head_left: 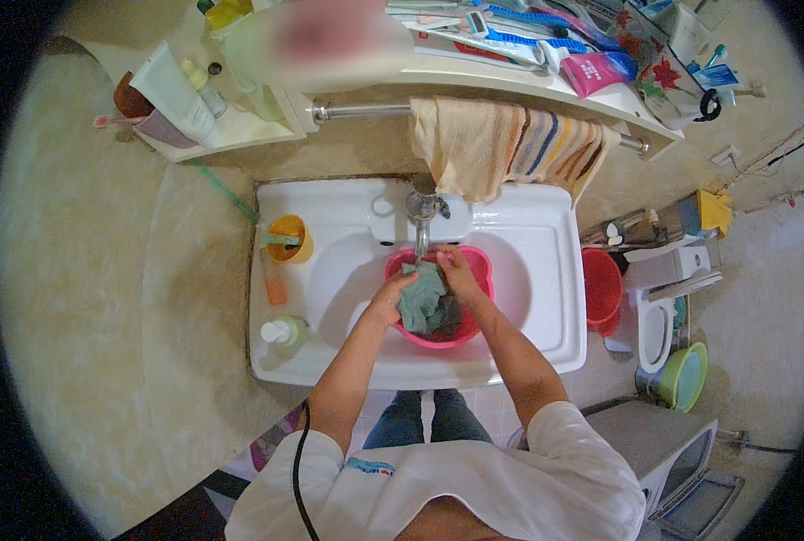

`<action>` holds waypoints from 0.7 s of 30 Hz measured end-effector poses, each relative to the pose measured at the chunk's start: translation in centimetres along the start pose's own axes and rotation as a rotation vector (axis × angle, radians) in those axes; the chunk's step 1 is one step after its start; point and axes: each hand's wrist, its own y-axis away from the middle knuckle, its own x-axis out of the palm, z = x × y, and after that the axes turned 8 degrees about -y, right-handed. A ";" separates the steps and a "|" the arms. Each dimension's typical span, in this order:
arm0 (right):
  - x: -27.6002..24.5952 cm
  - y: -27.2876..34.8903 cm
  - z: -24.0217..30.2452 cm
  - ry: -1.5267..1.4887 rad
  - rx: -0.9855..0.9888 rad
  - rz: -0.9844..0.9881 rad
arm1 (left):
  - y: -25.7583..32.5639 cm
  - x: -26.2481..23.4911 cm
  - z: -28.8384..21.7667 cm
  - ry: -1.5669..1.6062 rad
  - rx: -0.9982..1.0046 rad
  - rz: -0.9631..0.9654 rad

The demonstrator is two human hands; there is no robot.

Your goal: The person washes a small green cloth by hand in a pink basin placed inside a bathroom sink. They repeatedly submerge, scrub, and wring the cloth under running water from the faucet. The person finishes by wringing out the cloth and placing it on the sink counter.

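From the head camera, looking down: my left hand (pixel 389 296) is closed on the left edge of a green cloth (pixel 423 298), and my right hand (pixel 457 271) grips its upper right part, fingers curled into the fabric. The cloth sits in a pink basin (pixel 479 267) resting in the white sink (pixel 528 243), right under the faucet (pixel 423 209), with a darker cloth beneath it. A yellow cup (pixel 287 238) and a soap dispenser (pixel 286 332) stand on the sink's left rim. A striped towel (pixel 501 144) hangs behind.
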 end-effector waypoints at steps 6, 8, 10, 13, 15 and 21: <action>-1.9 2.3 0.3 0.115 0.156 0.242 | 1.8 2.4 -1.3 -0.296 0.290 -0.002; -2.8 2.5 0.1 0.085 0.270 0.259 | 1.1 2.4 -1.4 -0.296 0.297 -0.006; -2.5 2.9 1.4 -0.079 0.295 0.176 | 1.2 1.2 -1.3 -0.256 0.296 -0.036; -3.3 2.7 1.7 -0.296 0.269 0.076 | 0.8 1.0 -0.9 -0.174 0.280 -0.042; -3.9 2.6 1.0 -0.331 0.178 -0.004 | 0.4 1.3 -0.3 -0.145 0.281 -0.056; 3.5 4.2 2.5 0.556 -0.354 0.111 | -1.7 0.5 1.3 0.053 0.186 -0.115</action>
